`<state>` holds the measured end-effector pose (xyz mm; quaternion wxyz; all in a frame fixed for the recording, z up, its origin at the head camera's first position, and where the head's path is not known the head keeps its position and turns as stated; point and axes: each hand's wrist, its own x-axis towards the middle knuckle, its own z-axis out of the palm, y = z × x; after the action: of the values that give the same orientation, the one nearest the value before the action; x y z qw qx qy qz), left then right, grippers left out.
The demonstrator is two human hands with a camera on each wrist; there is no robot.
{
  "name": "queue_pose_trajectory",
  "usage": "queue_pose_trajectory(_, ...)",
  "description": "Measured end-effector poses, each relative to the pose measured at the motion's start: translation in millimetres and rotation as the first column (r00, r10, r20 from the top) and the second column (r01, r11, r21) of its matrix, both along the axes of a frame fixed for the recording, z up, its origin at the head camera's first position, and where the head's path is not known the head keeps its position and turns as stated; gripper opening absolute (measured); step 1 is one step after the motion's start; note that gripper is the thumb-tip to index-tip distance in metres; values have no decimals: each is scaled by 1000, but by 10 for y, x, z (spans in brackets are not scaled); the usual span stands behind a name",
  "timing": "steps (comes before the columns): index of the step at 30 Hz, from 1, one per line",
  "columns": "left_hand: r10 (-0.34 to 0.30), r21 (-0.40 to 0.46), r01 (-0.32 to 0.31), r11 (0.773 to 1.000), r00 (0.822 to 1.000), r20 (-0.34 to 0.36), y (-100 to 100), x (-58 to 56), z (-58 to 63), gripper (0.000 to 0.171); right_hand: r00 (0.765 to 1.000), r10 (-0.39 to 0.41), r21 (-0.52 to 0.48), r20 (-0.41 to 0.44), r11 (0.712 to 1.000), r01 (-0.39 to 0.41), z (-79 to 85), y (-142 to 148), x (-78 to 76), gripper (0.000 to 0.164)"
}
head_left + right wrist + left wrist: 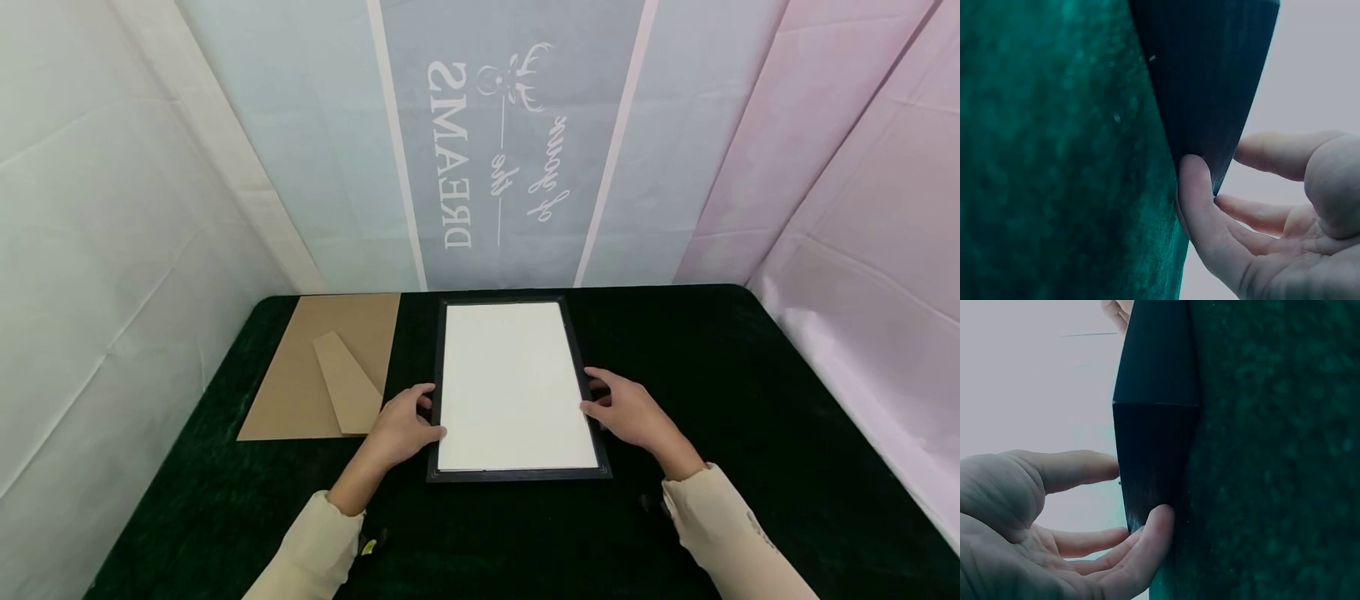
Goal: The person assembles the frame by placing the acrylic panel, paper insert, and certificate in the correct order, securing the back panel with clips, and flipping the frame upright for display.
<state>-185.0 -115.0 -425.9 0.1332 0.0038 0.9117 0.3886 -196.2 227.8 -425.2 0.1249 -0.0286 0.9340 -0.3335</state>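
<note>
Left hand (401,427) and right hand (630,412): fingers loosely extended, pressed against opposite side edges of one black frame (432,392) lying flat between them. One brown backing board (318,367) beyond left hand.

A frame (517,477) lies flat on the table (750,400), about midway between its left and right edges, its far end close to the back edge. A sheet (516,387) lies inside the frame. The left hand (401,425) rests at the frame's left side, toward its near end, and the right hand (633,412) at its right side, opposite. A backing board (300,392) lies left of the frame, near the table's back left corner, with a stand flap (347,382) on top of it. A backdrop (517,142) rises behind the back edge.
</note>
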Motion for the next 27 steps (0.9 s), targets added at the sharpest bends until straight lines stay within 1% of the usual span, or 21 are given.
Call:
queue_pose_trajectory(4,-11,-13,11,1000,999,-41,20,5,-23,70,1000,-7,24,-3,1000,7,10,-6,12,65)
queue_pose_trajectory(8,-6,-7,5,1000,997,-76,31,8,-37,69,1000,-7,42,-9,999,7,26,-20,20,65)
queue_pose_trajectory(12,-12,2,12,1000,995,-100,36,5,-34,68,1000,-8,45,-9,999,8,33,-25,21,64)
queue_pose_trajectory(17,-24,8,25,1000,994,-110,39,2,-30,68,1000,-12,40,-5,999,12,39,-14,17,64)
queue_pose_trajectory(20,-45,-34,42,999,992,-117,50,18,-24,67,1000,-10,24,-3,1000,10,25,-1,5,64)
queue_pose_trajectory(24,-105,-126,89,988,985,-133,56,54,11,61,1000,2,9,-7,1000,-2,3,16,-7,65)
queue_pose_trajectory(26,-119,-141,98,985,981,-155,29,59,46,57,1000,7,9,-6,1000,-6,-3,19,-8,65)
queue_pose_trajectory(27,-117,-136,94,986,979,-168,5,55,69,54,1000,8,9,-5,1000,-8,-6,20,-8,65)
